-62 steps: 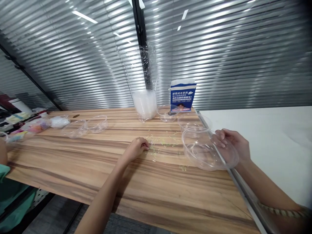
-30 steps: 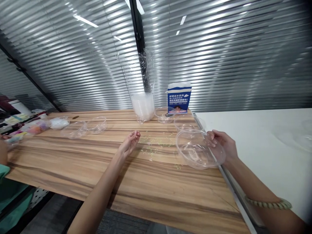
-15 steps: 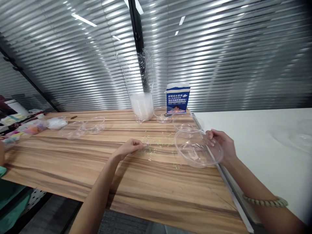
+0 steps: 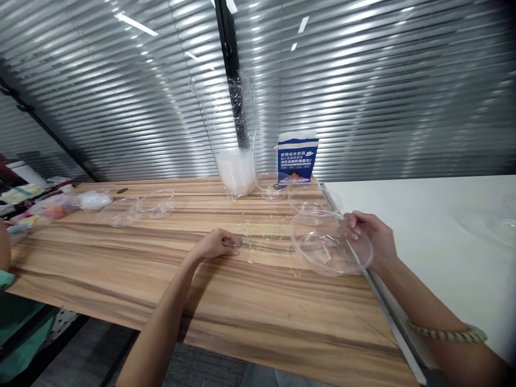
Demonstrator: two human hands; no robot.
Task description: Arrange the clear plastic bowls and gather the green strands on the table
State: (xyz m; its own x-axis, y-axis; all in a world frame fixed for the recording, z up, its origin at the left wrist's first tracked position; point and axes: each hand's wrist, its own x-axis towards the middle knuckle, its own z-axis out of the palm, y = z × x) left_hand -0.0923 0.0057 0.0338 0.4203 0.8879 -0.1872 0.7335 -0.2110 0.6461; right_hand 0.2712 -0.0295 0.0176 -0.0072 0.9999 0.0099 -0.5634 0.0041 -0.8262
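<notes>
My right hand grips the rim of a clear plastic bowl, which is tilted over the right end of the wooden table. Thin shiny greenish-yellow strips lie scattered to the left of that bowl. At their left edge, my left hand rests low at the tabletop, thumb and forefinger slightly apart. Nothing can be made out between those fingers. A few more strips lie just under the bowl's near side.
Behind are a stack of clear bowls in a plastic bag, a blue printed packet and single clear bowls. More bowls and a white bundle stand left. A white table adjoins on the right. Another person's arm shows far left.
The thumb and forefinger of my left hand have parted from a pinch, with the hand staying near the strips. My right hand still holds the bowl; the view has shifted slightly.
</notes>
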